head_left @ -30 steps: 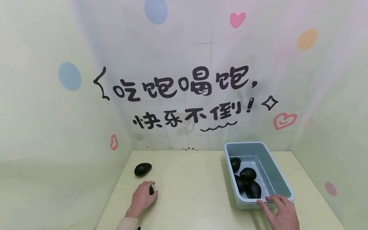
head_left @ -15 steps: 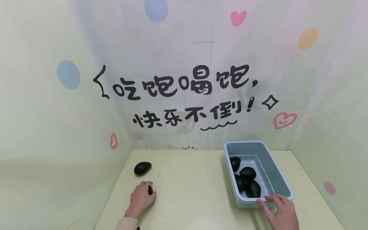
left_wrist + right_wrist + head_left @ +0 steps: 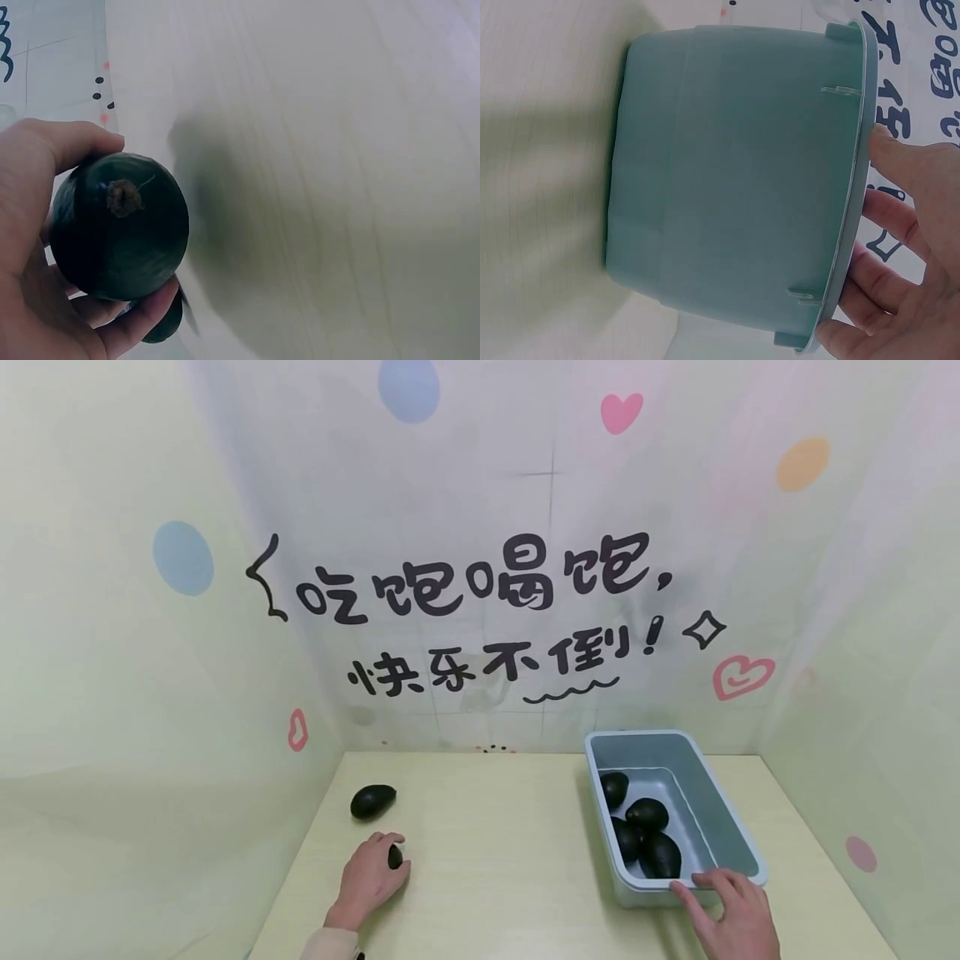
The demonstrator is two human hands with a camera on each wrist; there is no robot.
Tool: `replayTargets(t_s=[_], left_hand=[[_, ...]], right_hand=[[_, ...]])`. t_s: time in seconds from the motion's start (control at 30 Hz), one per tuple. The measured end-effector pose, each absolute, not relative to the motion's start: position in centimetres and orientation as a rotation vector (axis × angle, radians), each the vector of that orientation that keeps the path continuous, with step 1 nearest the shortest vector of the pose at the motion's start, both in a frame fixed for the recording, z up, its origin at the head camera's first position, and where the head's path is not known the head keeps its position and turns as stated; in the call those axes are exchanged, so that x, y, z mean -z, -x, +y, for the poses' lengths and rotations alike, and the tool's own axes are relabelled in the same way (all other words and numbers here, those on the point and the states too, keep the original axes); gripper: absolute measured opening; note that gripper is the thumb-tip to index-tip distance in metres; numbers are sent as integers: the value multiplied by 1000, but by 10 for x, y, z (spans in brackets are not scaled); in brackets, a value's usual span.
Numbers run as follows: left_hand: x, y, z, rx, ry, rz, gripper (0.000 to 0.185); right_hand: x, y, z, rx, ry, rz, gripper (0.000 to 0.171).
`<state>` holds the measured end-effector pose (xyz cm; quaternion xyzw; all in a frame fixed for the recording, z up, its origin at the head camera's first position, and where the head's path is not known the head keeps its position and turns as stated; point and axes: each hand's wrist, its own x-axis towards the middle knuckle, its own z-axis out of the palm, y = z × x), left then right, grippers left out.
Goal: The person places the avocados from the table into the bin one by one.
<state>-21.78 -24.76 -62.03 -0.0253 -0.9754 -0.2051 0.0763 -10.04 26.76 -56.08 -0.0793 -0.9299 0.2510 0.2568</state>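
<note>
My left hand (image 3: 369, 875) grips a dark green avocado (image 3: 124, 232). In the left wrist view the avocado's stem end faces the camera, with fingers curled about its sides; in the head view most of it is hidden by the hand. Whether it touches the table cannot be told. Beyond the left hand lies another avocado (image 3: 372, 802). On the right stands a light blue plastic bin (image 3: 735, 172) with several avocados (image 3: 647, 814) inside. My right hand (image 3: 735, 917) holds the bin's near rim, thumb on the rim and some fingers reaching over its inner side.
The pale wooden table (image 3: 487, 835) spans the space between the two hands. Behind it hangs a printed cloth backdrop (image 3: 480, 502) with black lettering, and cloth walls stand at both sides.
</note>
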Motion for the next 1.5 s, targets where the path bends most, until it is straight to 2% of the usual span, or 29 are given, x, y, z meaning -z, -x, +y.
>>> replayTargets(t_s=[0.23, 0.83, 1.5], left_hand=[[615, 224, -248, 605, 110, -2936, 29], [599, 235, -241, 587, 181, -2907, 35], [576, 246, -234, 565, 256, -2881, 33]], right_hand=[[558, 101, 268, -701, 238, -2563, 29], [564, 98, 266, -707, 237, -2504, 28], [564, 102, 269, -675, 171, -2474, 25]])
